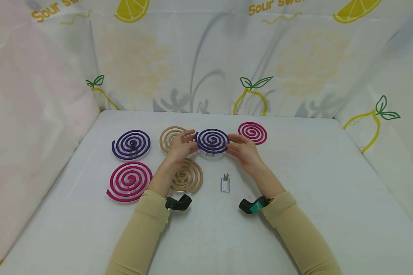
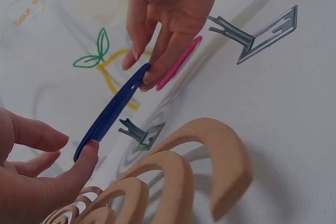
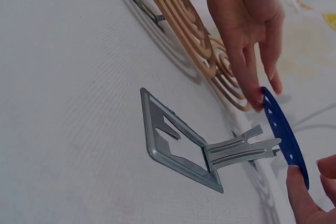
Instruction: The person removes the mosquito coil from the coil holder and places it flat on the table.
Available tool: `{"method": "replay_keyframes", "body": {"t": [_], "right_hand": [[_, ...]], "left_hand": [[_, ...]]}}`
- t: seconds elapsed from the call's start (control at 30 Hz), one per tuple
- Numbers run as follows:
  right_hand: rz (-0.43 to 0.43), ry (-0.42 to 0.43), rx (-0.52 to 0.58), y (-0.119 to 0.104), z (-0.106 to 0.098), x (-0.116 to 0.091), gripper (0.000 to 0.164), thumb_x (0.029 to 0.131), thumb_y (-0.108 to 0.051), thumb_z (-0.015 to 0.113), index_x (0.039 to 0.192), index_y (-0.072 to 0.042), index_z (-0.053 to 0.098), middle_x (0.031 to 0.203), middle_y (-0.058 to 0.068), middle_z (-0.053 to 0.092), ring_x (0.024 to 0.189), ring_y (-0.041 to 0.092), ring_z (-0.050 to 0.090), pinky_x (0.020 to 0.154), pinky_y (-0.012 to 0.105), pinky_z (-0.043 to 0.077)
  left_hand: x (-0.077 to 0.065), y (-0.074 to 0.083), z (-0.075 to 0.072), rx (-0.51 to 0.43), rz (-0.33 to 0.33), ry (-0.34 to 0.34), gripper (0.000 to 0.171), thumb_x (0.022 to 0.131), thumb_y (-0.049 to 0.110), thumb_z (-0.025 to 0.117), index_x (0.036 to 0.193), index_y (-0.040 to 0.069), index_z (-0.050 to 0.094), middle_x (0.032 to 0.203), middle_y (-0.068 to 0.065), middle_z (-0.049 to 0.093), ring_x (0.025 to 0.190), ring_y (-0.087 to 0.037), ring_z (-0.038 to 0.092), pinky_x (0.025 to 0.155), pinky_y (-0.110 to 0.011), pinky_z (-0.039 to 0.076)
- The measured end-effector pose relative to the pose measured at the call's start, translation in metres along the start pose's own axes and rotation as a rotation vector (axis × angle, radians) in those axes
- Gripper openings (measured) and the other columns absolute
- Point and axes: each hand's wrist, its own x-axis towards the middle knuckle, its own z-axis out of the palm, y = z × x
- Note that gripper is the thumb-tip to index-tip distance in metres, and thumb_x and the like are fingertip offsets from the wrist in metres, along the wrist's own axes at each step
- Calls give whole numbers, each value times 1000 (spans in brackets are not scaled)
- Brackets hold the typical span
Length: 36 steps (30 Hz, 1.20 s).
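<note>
A dark blue mosquito coil (image 1: 212,141) is held level by its two opposite edges, between both hands. My left hand (image 1: 177,149) pinches its left edge, the thumb (image 2: 90,153) along the rim in the left wrist view. At the other edge, my right hand (image 1: 248,153) grips it with the fingertips. Below the coil, a small metal stand (image 2: 149,137) with upright prongs is on the table, apart from the coil in the left wrist view. Nearer the person, another metal stand (image 1: 225,186) bears no coil.
To the left, a purple coil (image 1: 119,152), a pink coil (image 1: 113,179) and a tan coil (image 1: 198,176) sit on stands. Another tan coil (image 1: 165,133) lies behind my left hand. A pink coil (image 1: 252,132) is behind my right hand. White cloth walls (image 1: 206,57) surround the table.
</note>
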Motion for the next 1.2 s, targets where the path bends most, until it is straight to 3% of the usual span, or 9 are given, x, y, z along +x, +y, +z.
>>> {"method": "replay_keyframes", "body": {"t": [0.43,0.77,1.2], "right_hand": [[-25,28,9,-2,-1,-1,45,94,8,57,139,5,52,141,18,53,93,11,65,94,31,57],[-19,40,7,-4,-2,-2,44,94,5,60,137,2,55,140,15,55,100,14,64,98,32,56],[-17,61,28,-9,-4,-3,43,93,7,61,135,0,57,137,12,57,106,17,64,89,26,59]], "left_hand": [[-2,1,2,-29,21,20,59,93,-14,51,150,-2,37,149,-24,44,125,-32,56,92,-24,57],[-2,1,4,-51,27,49,59,92,-13,54,149,-2,39,145,-25,49,116,-26,60,90,-24,58],[-2,2,7,-64,41,72,55,92,-14,56,144,-3,45,142,-24,53,112,-24,62,90,-24,58]]}}
